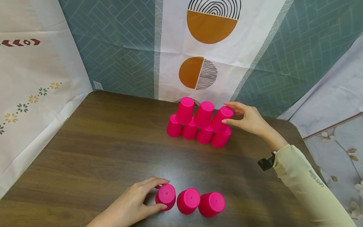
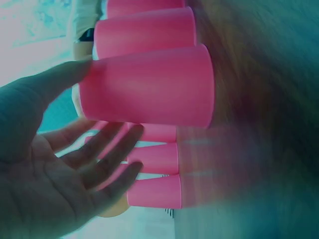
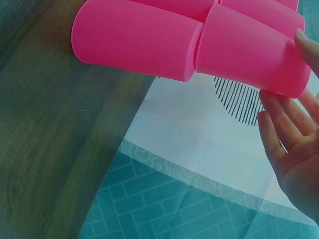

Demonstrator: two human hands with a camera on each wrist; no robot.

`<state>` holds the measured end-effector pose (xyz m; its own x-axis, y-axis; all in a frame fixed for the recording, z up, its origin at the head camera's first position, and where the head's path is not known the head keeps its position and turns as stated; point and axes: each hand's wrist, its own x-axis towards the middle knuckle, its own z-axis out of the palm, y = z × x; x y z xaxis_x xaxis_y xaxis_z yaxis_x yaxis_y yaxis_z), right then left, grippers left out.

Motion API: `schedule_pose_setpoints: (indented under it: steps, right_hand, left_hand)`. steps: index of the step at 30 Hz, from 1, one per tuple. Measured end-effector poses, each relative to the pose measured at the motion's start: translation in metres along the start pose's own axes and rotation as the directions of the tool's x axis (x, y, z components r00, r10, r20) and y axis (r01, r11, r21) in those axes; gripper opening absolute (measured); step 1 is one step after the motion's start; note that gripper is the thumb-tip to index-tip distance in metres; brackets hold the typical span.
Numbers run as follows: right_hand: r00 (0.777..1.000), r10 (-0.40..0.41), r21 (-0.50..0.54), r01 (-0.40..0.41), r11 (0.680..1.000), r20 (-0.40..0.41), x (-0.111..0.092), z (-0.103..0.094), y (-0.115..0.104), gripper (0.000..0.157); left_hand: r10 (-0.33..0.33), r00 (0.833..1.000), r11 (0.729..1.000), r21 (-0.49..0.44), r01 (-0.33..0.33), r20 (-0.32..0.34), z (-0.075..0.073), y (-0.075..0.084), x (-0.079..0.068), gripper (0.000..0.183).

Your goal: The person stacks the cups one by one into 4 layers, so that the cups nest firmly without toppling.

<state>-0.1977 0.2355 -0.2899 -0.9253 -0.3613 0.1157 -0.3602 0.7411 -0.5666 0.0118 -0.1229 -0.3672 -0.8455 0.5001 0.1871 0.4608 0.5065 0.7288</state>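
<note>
Right hand [image 1: 249, 121] pinches the top-row end cup [image 1: 222, 119] of the pyramid [image 1: 199, 124], apparently steadying it. Left hand [image 1: 133, 203] grips the near cup [image 1: 165, 197] on the desk [image 1: 99, 151], spares alongside.

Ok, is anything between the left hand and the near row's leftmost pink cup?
Nothing visible: the left hand already touches the leftmost upturned pink plastic cup, thumb and fingers around it on the brown wooden table.
</note>
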Motion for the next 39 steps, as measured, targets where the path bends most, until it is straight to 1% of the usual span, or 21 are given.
schedule_pose_setpoints:
  steps: [5, 9, 12, 14, 16, 17, 20, 23, 25, 28, 30, 32, 34, 37, 39]
  right_hand:
    - [1.000, -0.026, -0.023, 0.026, 0.999, -0.014, -0.008, -0.002, 0.001, 0.069]
    - [0.998, -0.063, -0.041, 0.062, 0.997, -0.029, -0.014, -0.004, 0.002, 0.069]
    - [0.993, -0.101, -0.068, 0.097, 0.993, -0.064, -0.021, -0.004, 0.005, 0.070]
    - [0.985, -0.135, -0.097, 0.125, 0.987, -0.109, -0.027, -0.004, 0.006, 0.069]
    - [0.966, -0.188, -0.137, 0.165, 0.977, -0.177, -0.034, -0.002, 0.006, 0.066]
    - [0.951, -0.225, -0.157, 0.194, 0.968, -0.212, -0.039, -0.001, 0.005, 0.064]
    - [0.892, -0.345, -0.222, 0.288, 0.932, -0.293, -0.053, 0.002, -0.001, 0.059]
    - [0.843, -0.436, -0.243, 0.373, 0.895, -0.314, -0.065, 0.007, -0.011, 0.053]
    - [0.825, -0.469, -0.226, 0.415, 0.881, -0.316, -0.072, 0.011, -0.016, 0.051]
    - [0.805, -0.503, -0.191, 0.465, 0.864, -0.316, -0.082, 0.018, -0.022, 0.053]
    - [0.804, -0.507, -0.163, 0.481, 0.862, -0.310, -0.090, 0.024, -0.026, 0.051]
    - [0.809, -0.506, -0.137, 0.489, 0.862, -0.299, -0.099, 0.031, -0.030, 0.051]
    - [0.821, -0.496, -0.101, 0.489, 0.867, -0.282, -0.108, 0.038, -0.035, 0.051]
    - [0.838, -0.485, -0.042, 0.492, 0.870, -0.251, -0.121, 0.051, -0.042, 0.053]
    - [0.845, -0.488, -0.012, 0.498, 0.867, -0.221, -0.129, 0.059, -0.047, 0.054]
  left_hand:
    - [-0.029, 1.000, 0.999, 0.026, 0.029, 0.003, -0.002, -0.001, 0.001, 0.045]
    - [-0.057, 0.997, 0.998, 0.017, 0.057, 0.046, -0.001, -0.002, 0.001, 0.047]
    - [-0.065, 0.995, 0.998, -0.003, 0.066, 0.070, 0.001, -0.002, 0.002, 0.047]
    - [-0.062, 0.995, 0.998, -0.014, 0.063, 0.074, 0.002, -0.003, 0.003, 0.046]
    - [-0.053, 0.996, 0.998, -0.021, 0.055, 0.072, 0.003, -0.003, 0.003, 0.045]
    - [-0.044, 0.996, 0.999, -0.027, 0.046, 0.071, 0.003, -0.004, 0.004, 0.044]
    - [-0.022, 0.997, 0.998, -0.060, 0.027, 0.075, 0.003, -0.006, 0.005, 0.042]
    - [-0.015, 0.997, 0.995, -0.092, 0.022, 0.078, -0.002, -0.008, 0.007, 0.041]
    - [-0.008, 0.997, 0.994, -0.105, 0.016, 0.071, -0.006, -0.009, 0.010, 0.041]
    - [0.005, 0.999, 0.994, -0.105, 0.000, 0.052, -0.014, -0.010, 0.015, 0.041]
    - [-0.006, 0.999, 0.995, -0.102, 0.011, 0.049, -0.021, -0.009, 0.019, 0.042]
    - [-0.017, 0.999, 0.997, -0.080, 0.020, 0.044, -0.028, -0.008, 0.025, 0.043]
    - [-0.032, 0.999, 0.998, -0.055, 0.034, 0.041, -0.035, -0.007, 0.032, 0.044]
    - [-0.015, 1.000, 1.000, -0.017, 0.016, 0.022, -0.046, -0.003, 0.044, 0.047]
    - [-0.013, 1.000, 1.000, -0.007, 0.013, 0.015, -0.052, 0.000, 0.054, 0.049]
